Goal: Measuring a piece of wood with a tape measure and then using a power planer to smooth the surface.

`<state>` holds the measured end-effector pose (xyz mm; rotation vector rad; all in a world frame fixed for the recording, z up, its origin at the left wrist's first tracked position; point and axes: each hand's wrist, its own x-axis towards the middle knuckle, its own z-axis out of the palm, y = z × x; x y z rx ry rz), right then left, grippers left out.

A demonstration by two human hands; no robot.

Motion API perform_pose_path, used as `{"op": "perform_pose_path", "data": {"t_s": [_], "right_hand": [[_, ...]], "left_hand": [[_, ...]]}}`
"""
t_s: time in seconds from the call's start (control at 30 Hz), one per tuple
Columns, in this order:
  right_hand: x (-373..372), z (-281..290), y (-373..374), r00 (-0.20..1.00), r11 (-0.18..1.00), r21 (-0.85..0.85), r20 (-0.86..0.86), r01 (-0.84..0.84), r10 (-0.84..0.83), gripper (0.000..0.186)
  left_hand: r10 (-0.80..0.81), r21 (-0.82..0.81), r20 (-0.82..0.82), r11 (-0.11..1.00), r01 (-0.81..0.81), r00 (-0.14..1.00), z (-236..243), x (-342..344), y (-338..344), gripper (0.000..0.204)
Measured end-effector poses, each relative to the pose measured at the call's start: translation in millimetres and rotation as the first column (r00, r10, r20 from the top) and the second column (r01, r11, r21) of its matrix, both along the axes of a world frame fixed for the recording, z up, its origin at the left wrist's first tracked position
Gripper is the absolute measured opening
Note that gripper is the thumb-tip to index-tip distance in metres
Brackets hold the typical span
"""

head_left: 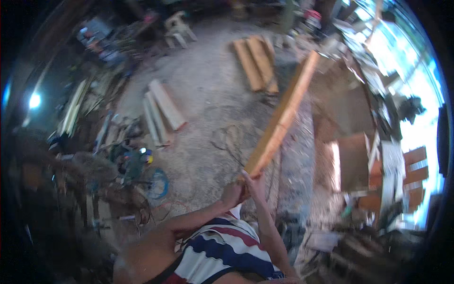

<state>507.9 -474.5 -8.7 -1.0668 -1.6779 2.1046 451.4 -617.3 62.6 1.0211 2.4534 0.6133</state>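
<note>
A long, thick orange-brown wooden beam [279,122] slants up and away to the right from my body, off the floor. Its near end is gripped by both my hands close together, in front of my striped shirt. My left hand [232,195] is closed on the left side of that end, its fingers partly hidden. On the right side, my right hand [256,183] wraps the wood with the thumb on top. Motion blurs the picture somewhat.
Brown planks [255,64] lie on the floor ahead, and paler boards [165,109] lie left of centre. A plastic chair [179,29] stands at the back. A machine with a blue wheel [157,183] sits at near left. Scrap wood [392,175] piles up along the right.
</note>
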Motion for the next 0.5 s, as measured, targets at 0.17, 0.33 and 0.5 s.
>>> {"op": "perform_pose_path", "data": {"t_s": [0.17,0.33,0.5], "right_hand": [[44,-14,41,0.915,0.999,0.004,0.401,0.042,-0.040,0.058],[59,-64,43,0.977,0.971,-0.126,0.089,0.203,-0.193,0.070],[81,-47,25,0.868,0.981,0.031,0.471,-0.193,0.156,0.075]], "left_hand": [[0.067,0.254,-0.093,0.966,-0.041,0.993,-25,-14,5,0.060],[0.218,-0.250,0.968,0.846,-0.471,-0.123,-101,-51,47,0.070],[0.259,-0.055,0.940,0.758,-0.650,0.222,-149,-30,35,0.079]]}}
